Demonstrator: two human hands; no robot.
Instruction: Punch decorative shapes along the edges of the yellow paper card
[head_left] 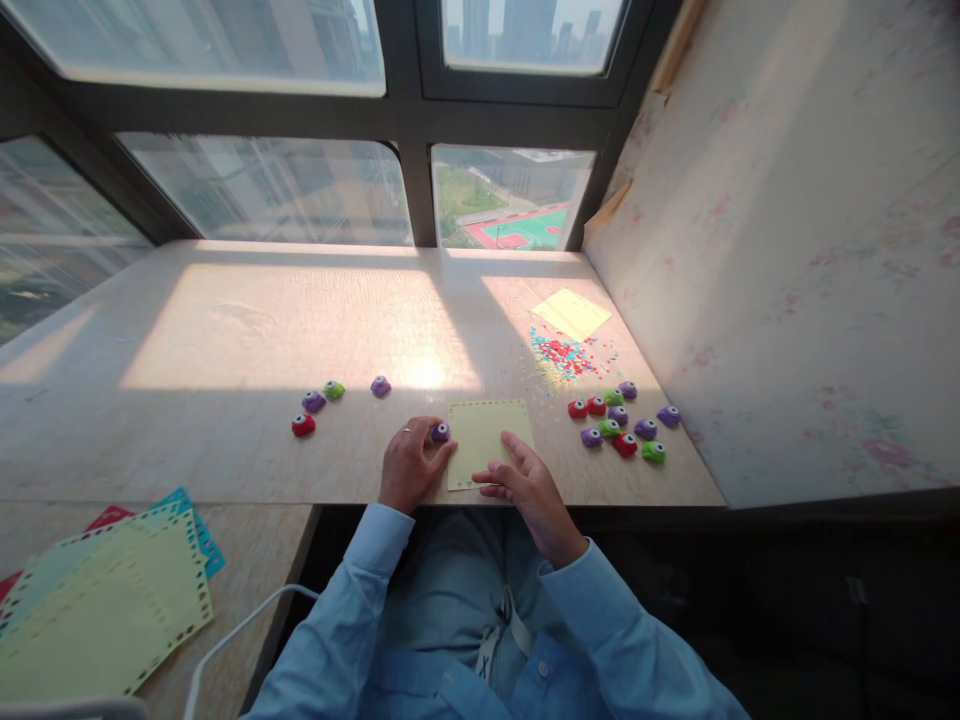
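Observation:
A pale yellow square of paper (pixel 486 430) lies at the table's front edge, with small punched holes along its top edge and a few at the bottom. At the paper's left edge, my left hand (pixel 414 462) is closed around a small purple craft punch (pixel 440 432) with a round white-and-dark top. My right hand (pixel 529 490) is open, fingers apart, the fingertips resting on the paper's right side. Whether the punch has the paper in its slot cannot be seen.
Several red, green and purple punches (pixel 616 415) stand to the right; a few more (pixel 313 400) are at left. Behind the right group are colored paper bits (pixel 562 355) and a yellow sheet (pixel 571 314). Punched sheets (pixel 112 610) lie lower left, near a white cable (pixel 247 620).

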